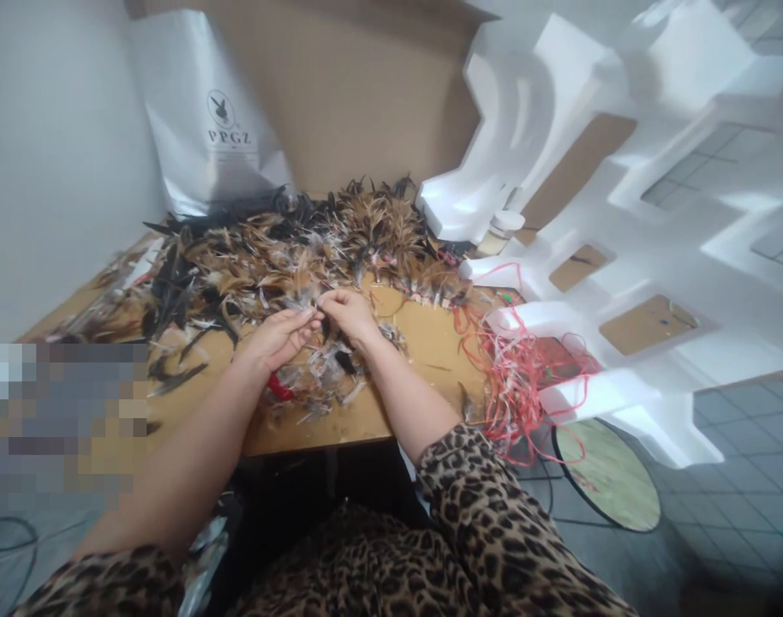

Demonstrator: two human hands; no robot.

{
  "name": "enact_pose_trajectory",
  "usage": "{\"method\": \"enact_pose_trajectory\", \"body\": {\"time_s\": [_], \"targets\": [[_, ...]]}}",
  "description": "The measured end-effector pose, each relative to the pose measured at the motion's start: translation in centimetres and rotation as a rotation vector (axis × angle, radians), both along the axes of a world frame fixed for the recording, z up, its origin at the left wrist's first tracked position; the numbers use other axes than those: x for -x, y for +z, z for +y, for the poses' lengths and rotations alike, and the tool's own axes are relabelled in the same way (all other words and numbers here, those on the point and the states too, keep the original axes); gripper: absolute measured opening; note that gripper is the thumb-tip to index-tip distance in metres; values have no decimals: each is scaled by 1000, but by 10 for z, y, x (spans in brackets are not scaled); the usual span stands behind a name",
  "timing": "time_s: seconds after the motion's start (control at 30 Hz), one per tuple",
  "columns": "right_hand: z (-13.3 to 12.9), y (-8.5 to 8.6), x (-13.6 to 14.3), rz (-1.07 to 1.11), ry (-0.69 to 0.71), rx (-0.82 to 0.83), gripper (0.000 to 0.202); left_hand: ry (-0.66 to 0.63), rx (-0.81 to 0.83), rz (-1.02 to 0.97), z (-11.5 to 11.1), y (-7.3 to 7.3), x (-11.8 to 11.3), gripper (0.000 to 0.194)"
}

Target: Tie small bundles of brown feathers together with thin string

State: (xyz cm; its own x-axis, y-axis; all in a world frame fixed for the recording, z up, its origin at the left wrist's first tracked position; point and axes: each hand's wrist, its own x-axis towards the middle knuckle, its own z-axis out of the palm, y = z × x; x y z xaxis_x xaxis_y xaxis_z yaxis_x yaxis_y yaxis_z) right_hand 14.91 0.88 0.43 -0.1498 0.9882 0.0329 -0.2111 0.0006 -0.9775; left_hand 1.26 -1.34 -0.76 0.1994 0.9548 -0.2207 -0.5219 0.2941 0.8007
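Note:
Fingertips almost touching, my left hand [283,336] and my right hand [348,314] meet over the near part of the table. Both are closed in a pinch around a small dark feather [325,329], mostly hidden by the fingers. Just beyond them spreads a heap of brown and black feathers [250,253]. Beneath my hands lie loose grey and white feathers [324,377] and a small red piece [279,387]. A row of brown feather bunches with pale ends [433,291] lies right of my right hand.
A tangle of red and white strings [513,386] hangs over the table's [430,343] right edge. White foam packing pieces [636,394] stand beside a lidded jar [500,230]. Behind the feathers are a white PPGZ bag [205,171] and brown cardboard [366,94]. A round stool [606,476] is at lower right.

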Motion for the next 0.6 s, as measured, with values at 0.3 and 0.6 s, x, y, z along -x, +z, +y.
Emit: {"method": "enact_pose_trajectory", "body": {"time_s": [0.3, 0.6], "targets": [[4, -3, -11, 211, 207, 195, 30, 38, -9, -99, -2, 3, 6, 9], [-2, 2, -4, 213, 259, 229, 33, 19, -12, -69, -3, 5, 8, 8]]}}
